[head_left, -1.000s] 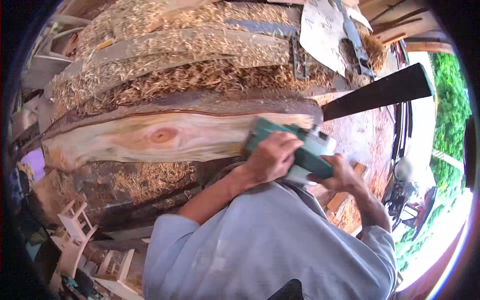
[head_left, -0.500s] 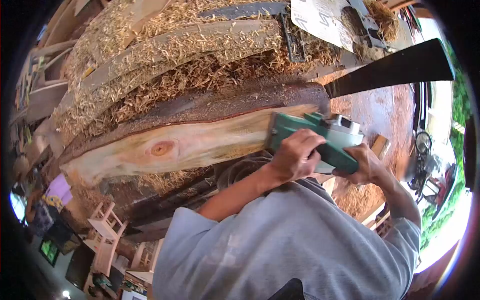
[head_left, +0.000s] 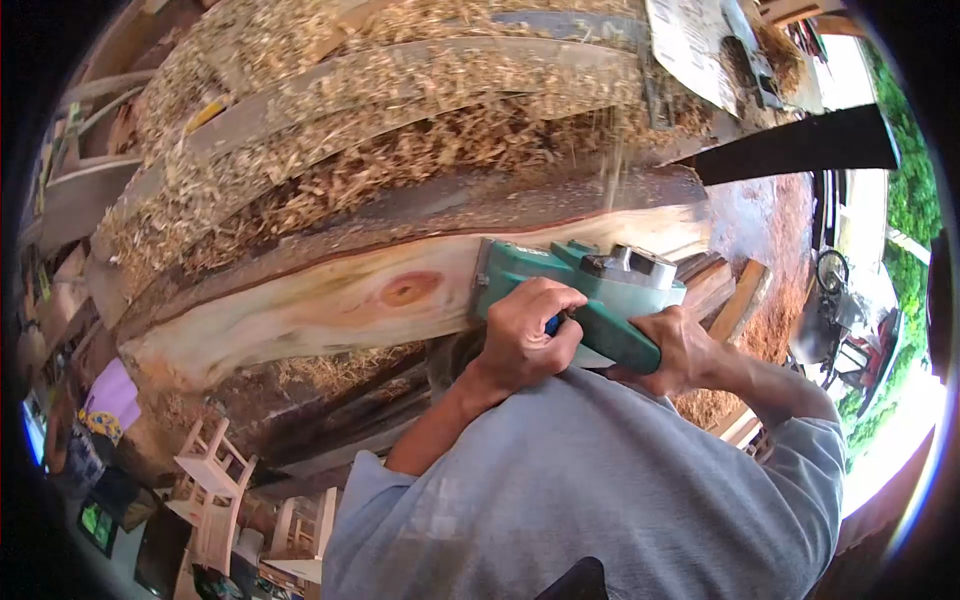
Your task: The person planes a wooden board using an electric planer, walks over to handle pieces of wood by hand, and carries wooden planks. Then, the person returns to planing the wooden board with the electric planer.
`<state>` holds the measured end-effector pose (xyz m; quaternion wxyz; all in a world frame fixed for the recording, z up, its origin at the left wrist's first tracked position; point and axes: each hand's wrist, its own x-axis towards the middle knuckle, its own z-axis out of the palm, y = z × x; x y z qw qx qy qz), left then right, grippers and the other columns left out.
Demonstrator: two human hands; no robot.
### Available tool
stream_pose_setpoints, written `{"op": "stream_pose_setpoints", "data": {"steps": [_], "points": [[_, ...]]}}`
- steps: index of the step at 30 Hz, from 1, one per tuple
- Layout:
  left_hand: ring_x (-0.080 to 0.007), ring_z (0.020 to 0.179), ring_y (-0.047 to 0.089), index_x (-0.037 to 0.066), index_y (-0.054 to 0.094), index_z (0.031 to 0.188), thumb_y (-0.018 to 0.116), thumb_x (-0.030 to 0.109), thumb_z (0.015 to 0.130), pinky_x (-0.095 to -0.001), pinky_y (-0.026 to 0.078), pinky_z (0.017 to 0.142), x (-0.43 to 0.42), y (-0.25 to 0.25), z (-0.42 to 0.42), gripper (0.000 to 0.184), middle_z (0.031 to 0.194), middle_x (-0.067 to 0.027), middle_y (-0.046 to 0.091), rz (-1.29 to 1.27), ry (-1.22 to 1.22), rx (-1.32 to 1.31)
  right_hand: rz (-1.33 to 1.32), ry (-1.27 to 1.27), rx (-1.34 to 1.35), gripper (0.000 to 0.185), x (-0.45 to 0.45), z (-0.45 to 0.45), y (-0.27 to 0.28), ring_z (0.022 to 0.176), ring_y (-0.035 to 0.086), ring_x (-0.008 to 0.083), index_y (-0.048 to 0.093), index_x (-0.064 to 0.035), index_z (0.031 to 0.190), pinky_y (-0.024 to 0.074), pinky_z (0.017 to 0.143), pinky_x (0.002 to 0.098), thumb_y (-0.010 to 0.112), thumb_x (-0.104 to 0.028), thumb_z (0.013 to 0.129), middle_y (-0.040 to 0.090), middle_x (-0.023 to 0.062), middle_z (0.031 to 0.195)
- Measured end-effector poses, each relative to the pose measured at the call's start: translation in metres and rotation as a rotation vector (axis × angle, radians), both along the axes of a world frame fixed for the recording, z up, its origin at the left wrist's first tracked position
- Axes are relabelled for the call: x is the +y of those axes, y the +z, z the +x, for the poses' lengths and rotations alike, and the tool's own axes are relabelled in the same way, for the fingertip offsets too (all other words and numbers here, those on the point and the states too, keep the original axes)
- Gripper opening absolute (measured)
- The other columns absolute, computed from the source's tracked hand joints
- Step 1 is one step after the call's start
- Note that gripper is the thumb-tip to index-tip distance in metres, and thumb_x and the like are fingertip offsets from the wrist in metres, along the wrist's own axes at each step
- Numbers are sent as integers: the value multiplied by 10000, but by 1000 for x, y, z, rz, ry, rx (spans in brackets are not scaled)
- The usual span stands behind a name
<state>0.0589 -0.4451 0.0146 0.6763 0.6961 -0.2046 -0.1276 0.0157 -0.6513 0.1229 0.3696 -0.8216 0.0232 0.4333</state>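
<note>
A green electric planer [head_left: 590, 285] with a grey metal motor housing sits on a pale wooden slab [head_left: 330, 310], towards its right end. My left hand [head_left: 530, 330] is closed around the front knob, where a bit of blue shows between the fingers. At the rear, my right hand [head_left: 680, 350] wraps around the green handle. The slab has a dark oval knot and a rough bark edge along its far side. A thin stream of shavings [head_left: 614, 170] sprays away from the planer over the bark edge. The planer's underside is hidden.
Wood shavings [head_left: 400, 90] cover boards beyond the slab. A dark, flat tapering piece [head_left: 800, 145] juts out at the right. Offcuts [head_left: 740, 300] lie near the slab's right end. Small wooden chairs [head_left: 215, 465] stand lower left; a bicycle [head_left: 832, 270] is at right.
The planer and both my hands have moved left along the slab. A spray of shavings now shows beyond the bark edge. The camera view has shifted slightly.
</note>
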Motion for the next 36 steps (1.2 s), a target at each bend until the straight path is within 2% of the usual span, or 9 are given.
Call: {"op": "stream_pose_setpoints", "data": {"steps": [9, 14, 21, 24, 25, 27, 31, 34, 36], "points": [[-219, 766, 679, 24, 697, 892, 651, -29, 675, -311, 545, 730, 89, 5, 23, 228, 860, -109, 692, 61, 50, 20, 76, -35, -97, 320, 86, 25, -4, 657, 681, 383, 656, -3, 862, 548, 642, 452, 802, -259, 740, 666, 208, 702], [-160, 733, 636, 33, 702, 883, 631, -54, 661, -281, 518, 708, 141, 5, 38, 249, 825, -75, 671, 98, 95, 47, 30, 68, -56, 431, 135, 38, -12, 697, 683, 414, 663, 16, 881, 561, 663, 480, 765, -383, 755, 661, 240, 707], [-125, 744, 586, 0, 684, 885, 607, -63, 641, -259, 491, 703, 204, 8, 58, 264, 821, -52, 635, 190, 204, 159, 97, 71, -51, 461, 199, 54, -18, 718, 692, 431, 648, 23, 850, 564, 657, 495, 765, -417, 781, 661, 246, 705], [-138, 740, 574, -1, 682, 907, 589, -55, 623, -264, 484, 694, 242, 7, 69, 303, 824, -61, 621, 204, 373, 286, 239, 40, -155, 423, 233, 68, -26, 767, 711, 400, 700, 32, 785, 582, 686, 472, 774, -384, 758, 684, 248, 742], [-143, 733, 563, -3, 670, 918, 579, -56, 620, -264, 477, 692, 253, 3, 76, 315, 805, -58, 602, 182, 422, 226, 332, 11, -234, 416, 242, 70, -30, 773, 717, 385, 706, 43, 741, 583, 685, 466, 783, -366, 743, 690, 245, 748], [-153, 714, 540, -9, 645, 930, 559, -60, 614, -266, 462, 686, 269, -6, 86, 331, 774, -49, 562, 143, 514, 171, 394, 4, -299, 311, 262, 72, -47, 775, 723, 375, 695, 58, 735, 585, 671, 455, 782, -235, 677, 696, 239, 755], [-160, 700, 514, -11, 611, 938, 543, -65, 616, -270, 445, 693, 232, 0, 67, 333, 773, -50, 534, 93, 688, 239, 468, -25, -428, 264, 228, 48, -58, 798, 721, 388, 679, 60, 862, 584, 678, 469, 751, -115, 678, 709, 235, 817], [-145, 743, 519, 3, 597, 946, 547, -72, 633, -256, 436, 736, 166, -3, 36, 326, 798, -51, 552, 166, 571, 187, 406, 7, -329, 210, 156, 17, -53, 831, 725, 371, 713, 54, 831, 584, 683, 466, 711, -99, 686, 714, 229, 848], [-112, 691, 503, 24, 604, 938, 578, -96, 645, -243, 435, 655, 93, 7, 13, 317, 787, -27, 549, 60, 503, 253, 330, 39, -241, 222, 97, -1, -51, 828, 723, 377, 707, 55, 835, 585, 681, 467, 730, -119, 699, 712, 233, 848]]}}
